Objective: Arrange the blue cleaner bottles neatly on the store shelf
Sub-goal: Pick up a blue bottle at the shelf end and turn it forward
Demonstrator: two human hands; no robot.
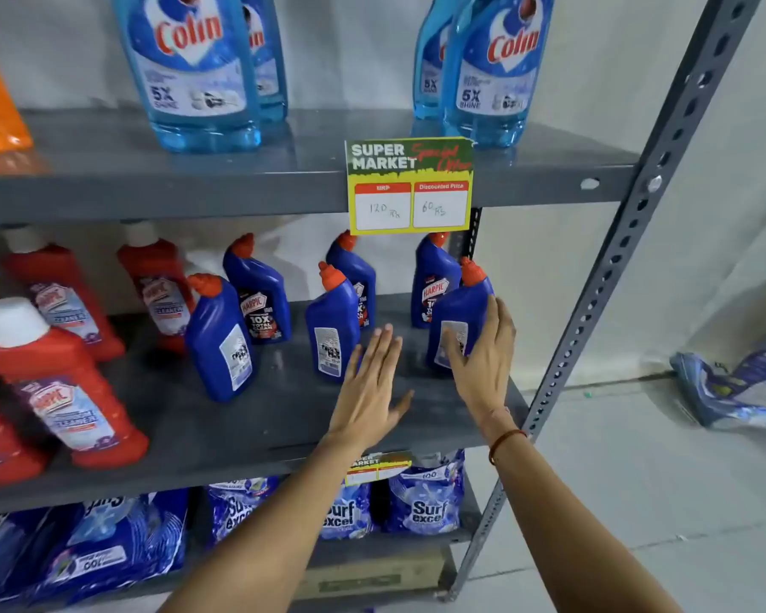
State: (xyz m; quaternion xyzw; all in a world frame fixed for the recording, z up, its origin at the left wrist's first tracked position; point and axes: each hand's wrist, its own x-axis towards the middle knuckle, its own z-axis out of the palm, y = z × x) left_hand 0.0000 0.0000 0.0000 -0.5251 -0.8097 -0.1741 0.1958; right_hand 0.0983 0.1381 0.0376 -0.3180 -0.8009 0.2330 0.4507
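Note:
Several dark blue cleaner bottles with orange-red caps stand on the grey middle shelf (257, 418). My right hand (483, 360) wraps around the front right bottle (461, 311), whose back label faces me. My left hand (368, 387) is flat and open, fingers together, just right of the front middle bottle (332, 329), touching or nearly touching it. Another bottle (220, 338) stands front left with its back label out. Three more (259, 294) (357, 272) (432, 280) stand behind, front labels showing.
Red cleaner bottles (63, 387) fill the shelf's left side. Light blue glass-cleaner bottles (191, 68) stand on the upper shelf, above a price card (410, 188). Detergent pouches (425, 502) lie on the lower shelf. The rack's perforated post (615, 267) bounds the right; pouches (735, 387) lie on the floor.

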